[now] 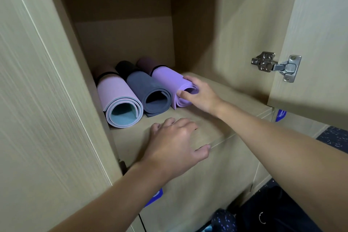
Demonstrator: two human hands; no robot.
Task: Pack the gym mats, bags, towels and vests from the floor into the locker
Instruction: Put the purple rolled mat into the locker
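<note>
status: mats look mostly done. three rolled mats lie side by side on the locker shelf (216,130), open ends facing out.

right hand (199,96) grips the near end of the purple mat (167,79): thumb across the roll's open end, fingers curled over the top. my read is that it's seating or squaring that roll. the grey mat (148,88) sits just left of that hand, touching the purple one. the pink mat (114,96) with the teal inner face is further left, against the locker's side wall.

left hand (175,149) is below the right hand and nearer the camera, over the front part of the shelf. fingers are loosely curled and hold nothing. the thumb tip is at the shelf's front edge, can't tell if it touches.

right of the right hand the shelf runs on to the locker wall (216,34). the door (320,43) stands open beyond it on its hinge (276,66).

what's left, judging from here: no bags, towels or vests visible inside the locker. below both forearms, down on the floor (331,135), there's a dark bag (273,213) with a metal ring, i think. a navy speckled item (223,220) is beside it, can't tell what it is. no towels or vests in view, so no count on those.

estimate: mats in or nearly in, bags, towels and vests not yet packed.
</note>
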